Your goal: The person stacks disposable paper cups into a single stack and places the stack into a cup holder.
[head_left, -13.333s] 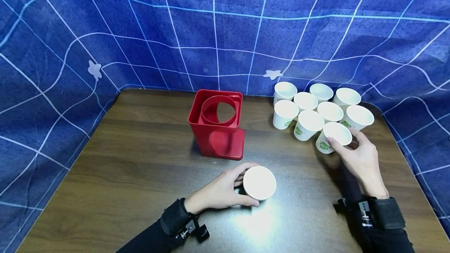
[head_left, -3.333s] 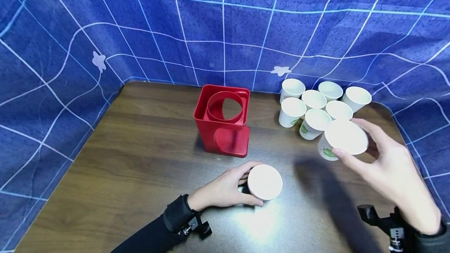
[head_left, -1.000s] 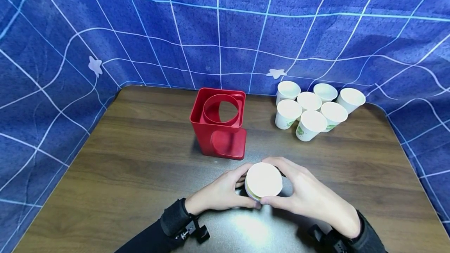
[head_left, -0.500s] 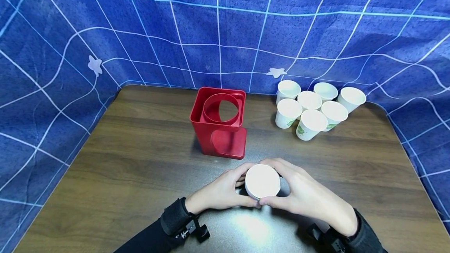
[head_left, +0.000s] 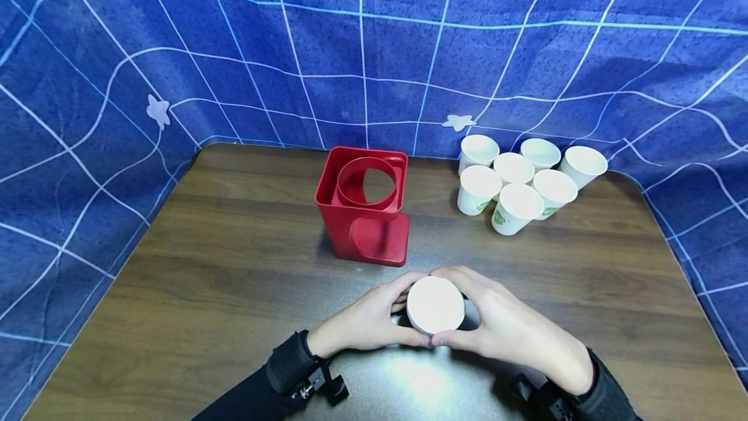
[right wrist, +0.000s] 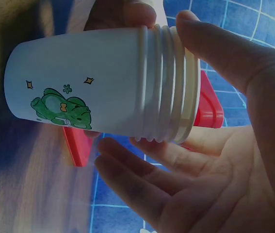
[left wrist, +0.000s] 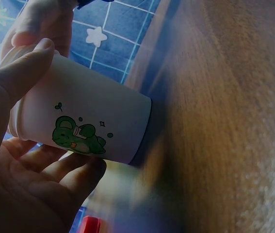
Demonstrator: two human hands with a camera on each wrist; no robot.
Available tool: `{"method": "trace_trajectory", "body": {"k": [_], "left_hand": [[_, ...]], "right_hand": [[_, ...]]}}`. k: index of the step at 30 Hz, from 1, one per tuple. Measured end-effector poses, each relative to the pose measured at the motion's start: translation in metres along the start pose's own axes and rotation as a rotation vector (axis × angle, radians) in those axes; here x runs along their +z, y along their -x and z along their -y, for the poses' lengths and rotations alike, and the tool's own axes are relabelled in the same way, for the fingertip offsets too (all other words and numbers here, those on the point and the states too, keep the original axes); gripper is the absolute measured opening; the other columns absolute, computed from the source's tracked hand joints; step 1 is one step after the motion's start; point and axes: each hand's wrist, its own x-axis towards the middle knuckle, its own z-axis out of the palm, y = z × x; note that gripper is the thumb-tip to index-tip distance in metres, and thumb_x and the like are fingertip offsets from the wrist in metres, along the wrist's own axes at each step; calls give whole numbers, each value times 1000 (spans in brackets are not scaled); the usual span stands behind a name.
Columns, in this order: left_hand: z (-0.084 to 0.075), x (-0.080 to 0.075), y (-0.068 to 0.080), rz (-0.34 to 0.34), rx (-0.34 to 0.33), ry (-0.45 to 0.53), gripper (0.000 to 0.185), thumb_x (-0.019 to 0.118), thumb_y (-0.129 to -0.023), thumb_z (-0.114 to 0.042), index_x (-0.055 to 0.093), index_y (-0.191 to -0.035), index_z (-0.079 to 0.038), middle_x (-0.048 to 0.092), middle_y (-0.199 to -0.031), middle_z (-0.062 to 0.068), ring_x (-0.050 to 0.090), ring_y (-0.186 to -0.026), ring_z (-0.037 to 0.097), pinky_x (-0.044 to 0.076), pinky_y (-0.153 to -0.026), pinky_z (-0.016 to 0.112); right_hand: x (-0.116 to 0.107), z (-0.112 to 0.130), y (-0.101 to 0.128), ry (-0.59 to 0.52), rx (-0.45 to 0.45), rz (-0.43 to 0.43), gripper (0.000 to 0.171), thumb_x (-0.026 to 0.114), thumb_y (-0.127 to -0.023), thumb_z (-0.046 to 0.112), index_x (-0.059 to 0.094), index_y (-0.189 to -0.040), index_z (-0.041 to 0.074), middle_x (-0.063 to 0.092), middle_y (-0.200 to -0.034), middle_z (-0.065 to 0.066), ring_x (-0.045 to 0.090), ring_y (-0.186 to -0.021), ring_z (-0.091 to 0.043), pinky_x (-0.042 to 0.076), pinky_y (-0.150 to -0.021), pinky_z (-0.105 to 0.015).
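A staged recording booth: blue grid cloth walls a wooden table.

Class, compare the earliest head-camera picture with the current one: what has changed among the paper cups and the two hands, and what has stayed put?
The right hand took cups from the group of loose cups, which shrank from nine to seven, and brought them to the stack of cups. It now grips that stack with the left hand. The wrist views show several nested rims. The left hand, the red holder and the table stayed put.

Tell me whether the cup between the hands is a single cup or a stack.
A stack. The right wrist view shows several nested rims on the paper cups, gripped by the left hand and right hand.
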Motion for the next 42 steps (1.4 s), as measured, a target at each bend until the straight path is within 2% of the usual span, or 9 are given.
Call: {"method": "trace_trajectory", "body": {"k": [11, 19, 24, 25, 28, 32, 34, 37, 42], "left_hand": [[1, 0, 0, 2, 2, 10, 79, 89, -82, -14, 46, -147, -27, 55, -145, -5, 56, -133, 8, 47, -110, 22], [0, 2, -1, 1, 3, -3, 81, 89, -82, -15, 45, -149, -25, 54, -148, -4, 55, -134, 7, 47, -110, 22], [0, 3, 0, -17, 21, -18, 81, 91, -80, -18, 46, -147, -28, 57, -144, -5, 58, -131, 8, 47, -110, 22], [0, 3, 0, -21, 21, -24, 81, 91, -80, -19, 46, -147, -29, 58, -143, -6, 58, -131, 8, 47, -110, 22], [0, 3, 0, -33, 15, -43, 81, 91, -79, -22, 46, -146, -32, 58, -143, -9, 58, -131, 6, 47, -110, 21], [0, 4, 0, -38, 13, -48, 82, 92, -78, -22, 47, -146, -31, 58, -143, -8, 58, -131, 6, 46, -111, 21], [0, 4, 1, -38, 10, -41, 82, 92, -78, -21, 47, -146, -30, 58, -143, -8, 57, -131, 6, 46, -111, 21], [0, 4, 1, -35, 1, -34, 81, 92, -78, -21, 48, -145, -31, 58, -143, -8, 57, -131, 6, 45, -111, 21], [-1, 4, 0, -31, -4, -29, 81, 92, -78, -20, 48, -144, -33, 58, -143, -9, 57, -131, 6, 45, -111, 20]], "right_hand": [[0, 1, 0, -7, 37, 38, 70, 84, -82, 51, 58, -137, 19, 63, -130, 9, 61, -117, -7, 58, -98, -42], [-3, 4, 3, 35, 13, 47, 71, 83, -84, 50, 57, -140, 16, 62, -133, 6, 61, -121, -9, 57, -99, -42], [-14, 6, 5, 69, 3, 28, 76, 82, -84, 51, 54, -145, 15, 61, -139, 3, 60, -127, -14, 57, -101, -45], [-17, 6, 6, 79, 2, 13, 77, 82, -84, 51, 54, -146, 15, 61, -140, 2, 60, -128, -15, 57, -101, -45], [-30, 3, 8, 121, -65, -86, 77, 80, -85, 51, 55, -146, 13, 62, -142, -4, 61, -129, -20, 53, -107, -30], [-47, -4, 5, 140, -212, -282, 74, 72, -89, 57, 60, -142, 6, 64, -140, -11, 58, -132, -19, 35, -116, -13], [-56, -6, 3, 153, -248, -371, 76, 67, -91, 62, 62, -139, 3, 64, -139, -15, 55, -135, -19, 35, -119, -18], [-67, -11, 3, 191, -223, -466, 80, 66, -90, 66, 64, -138, 2, 62, -141, -18, 51, -141, -20, 33, -123, -25], [-79, -23, 6, 263, -103, -514, 86, 62, -89, 72, 60, -143, 5, 57, -148, -18, 43, -147, -29, 27, -127, -30]]}}
